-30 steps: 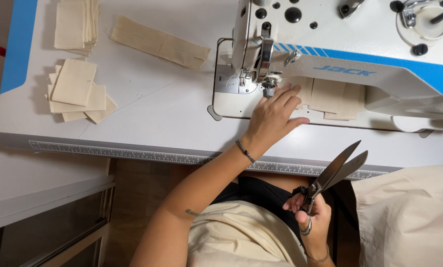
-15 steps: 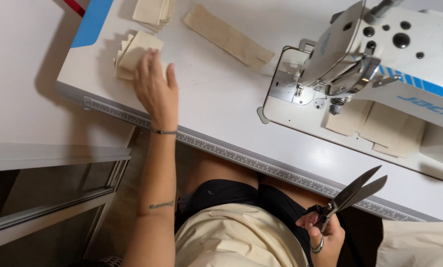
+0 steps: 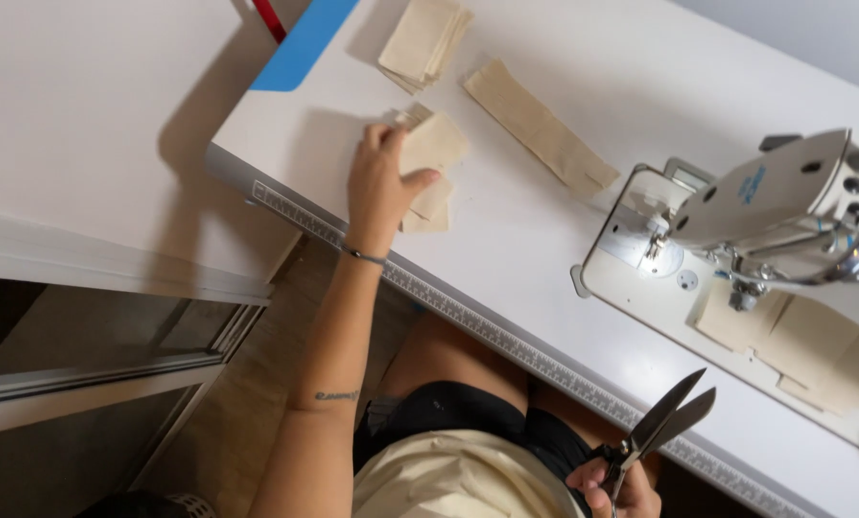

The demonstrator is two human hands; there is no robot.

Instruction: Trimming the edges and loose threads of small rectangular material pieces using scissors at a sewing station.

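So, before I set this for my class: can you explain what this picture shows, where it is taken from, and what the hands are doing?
The picture comes from a camera worn on a person's head, looking down at their own arms and lap. They sit at a white table with a ruler strip along its near edge. On the right stands a sewing machine, with beige cloth pieces lying under its arm. The left hand reaches out and rests on a small pile of cloth squares. Beyond lie another stack and a long cloth strip. The right hand, low near the lap, holds scissors, blades slightly parted and pointing up.
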